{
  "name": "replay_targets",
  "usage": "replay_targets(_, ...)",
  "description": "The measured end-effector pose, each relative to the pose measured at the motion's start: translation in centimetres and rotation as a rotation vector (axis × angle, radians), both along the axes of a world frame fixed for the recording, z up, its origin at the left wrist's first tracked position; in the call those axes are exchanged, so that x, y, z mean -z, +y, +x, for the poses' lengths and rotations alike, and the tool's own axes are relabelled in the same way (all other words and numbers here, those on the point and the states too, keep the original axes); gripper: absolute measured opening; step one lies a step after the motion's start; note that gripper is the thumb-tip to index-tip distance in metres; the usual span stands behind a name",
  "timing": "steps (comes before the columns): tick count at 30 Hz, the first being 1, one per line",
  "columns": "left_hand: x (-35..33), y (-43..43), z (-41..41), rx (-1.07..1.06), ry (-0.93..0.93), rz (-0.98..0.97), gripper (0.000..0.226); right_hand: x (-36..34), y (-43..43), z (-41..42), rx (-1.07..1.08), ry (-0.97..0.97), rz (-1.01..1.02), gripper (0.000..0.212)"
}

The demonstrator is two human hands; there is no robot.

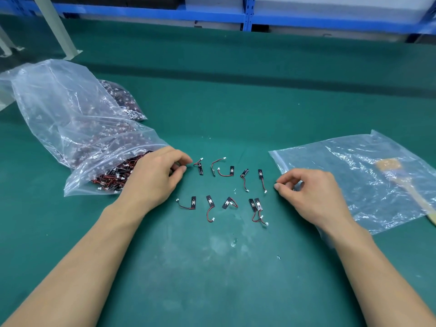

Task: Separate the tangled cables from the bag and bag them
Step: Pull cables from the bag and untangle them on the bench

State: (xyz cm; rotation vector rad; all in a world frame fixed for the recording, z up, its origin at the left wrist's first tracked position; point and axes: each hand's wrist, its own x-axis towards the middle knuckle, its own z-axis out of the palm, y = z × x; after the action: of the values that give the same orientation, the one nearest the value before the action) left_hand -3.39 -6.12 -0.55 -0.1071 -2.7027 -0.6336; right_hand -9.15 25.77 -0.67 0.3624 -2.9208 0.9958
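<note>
Where my left hand [155, 175] rests: mouth of the crumpled clear plastic bag [70, 119] of tangled red-and-black cables [115, 177], curled; whether it pinches anything I cannot tell.
Right hand [311, 194]: thumb and forefinger together, on what I cannot tell, beside the flat clear zip bag [354, 175].
Separated cables [231, 171]: two rows on the green worktop [212, 102], between my hands.

Bench [224, 102]: dark green mat, pale scuffed patches near centre, darker band across far part | far: blue steel shelving rack [246, 16] across full width, white panels [330, 5] on it | far left: pale grey slanted post [55, 27], flat foot | light: even, diffuse
</note>
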Motion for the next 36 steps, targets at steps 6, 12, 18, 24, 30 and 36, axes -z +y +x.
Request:
replay_targets(6, 0.1, -0.2, 0.3, 0.006, 0.013, 0.04, 0.022, 0.1, 0.1, 0.2, 0.008, 0.027, -0.07, 0.017)
replay_targets(12, 0.0, -0.1, 0.4, 0.005, 0.026, 0.057, 0.022, -0.6, 0.4, 0.5, 0.031, 0.104, -0.142, 0.024)
replay_targets(18, -0.1, 0.1, 0.6, 0.012, 0.027, 0.065, 0.021, -1.2, 1.4, 0.6, 0.141, 0.13, -0.001, 0.035)
replay_targets(24, -0.1, 0.4, 0.9, 0.027, 0.011, 0.088, 0.022, -1.0, 1.8, 0.6, 0.147, 0.006, 0.019, 0.025)
replay_targets(30, -0.4, 1.7, 1.4, 0.144, -0.121, 0.125, 0.054, -1.1, 1.6, 0.4, 0.166, -0.024, -0.015, 0.012)
replay_targets(36, 0.6, 6.4, 1.2, 0.217, -0.395, -0.122, 0.109, -0.8, 1.2, 0.5, 0.138, -0.028, -0.077, 0.016)
